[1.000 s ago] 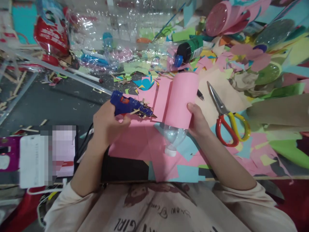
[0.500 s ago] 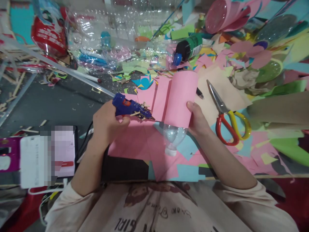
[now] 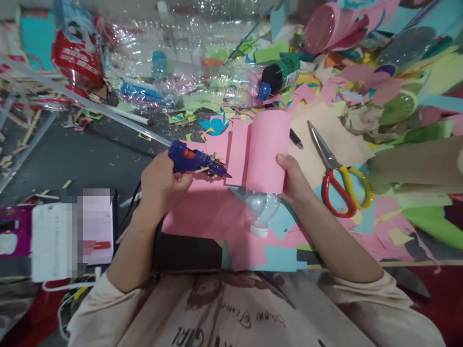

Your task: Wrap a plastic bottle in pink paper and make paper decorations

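Pink paper (image 3: 267, 149) is curling round one clear plastic bottle (image 3: 261, 209), which is lying cap toward the person. The right hand (image 3: 294, 183) is gripping that smooth tube, fingers closed on it. The left hand (image 3: 159, 185) is clenching one blue glue gun (image 3: 195, 161), its nozzle at the paper's loose flap. One pair of red-and-yellow scissors (image 3: 340, 178) is lying just beside, on a dark table (image 3: 90, 154) littered with coloured offcuts.

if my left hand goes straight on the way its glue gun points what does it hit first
Probably the pink paper flap, near its lower edge, right ahead of the glue gun in the left hand; depth is unclear.
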Available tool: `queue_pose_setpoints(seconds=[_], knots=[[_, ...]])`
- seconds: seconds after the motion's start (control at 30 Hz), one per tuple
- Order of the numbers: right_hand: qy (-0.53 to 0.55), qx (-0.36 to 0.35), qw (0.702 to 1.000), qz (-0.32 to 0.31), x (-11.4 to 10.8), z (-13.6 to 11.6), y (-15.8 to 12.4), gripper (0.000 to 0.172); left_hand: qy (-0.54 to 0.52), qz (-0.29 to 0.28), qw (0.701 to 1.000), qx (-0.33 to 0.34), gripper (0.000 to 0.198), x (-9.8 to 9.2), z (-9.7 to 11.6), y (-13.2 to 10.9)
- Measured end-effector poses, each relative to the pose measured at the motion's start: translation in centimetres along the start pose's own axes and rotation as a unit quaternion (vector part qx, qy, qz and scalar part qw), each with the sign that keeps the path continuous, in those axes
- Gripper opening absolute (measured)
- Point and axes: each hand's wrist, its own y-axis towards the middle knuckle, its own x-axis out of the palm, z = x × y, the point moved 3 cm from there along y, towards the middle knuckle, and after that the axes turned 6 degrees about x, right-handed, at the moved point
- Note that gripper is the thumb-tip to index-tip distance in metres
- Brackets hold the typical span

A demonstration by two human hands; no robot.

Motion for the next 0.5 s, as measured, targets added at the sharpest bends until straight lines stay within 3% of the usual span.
queue_pose_setpoints(seconds=[0.5], knots=[[-0.04,0.027,0.998,-0.035,0.1,-0.2,-0.2,0.05,-0.032,0.047,0.998,-0.003,0.02,0.6,-1.2,-0.1]])
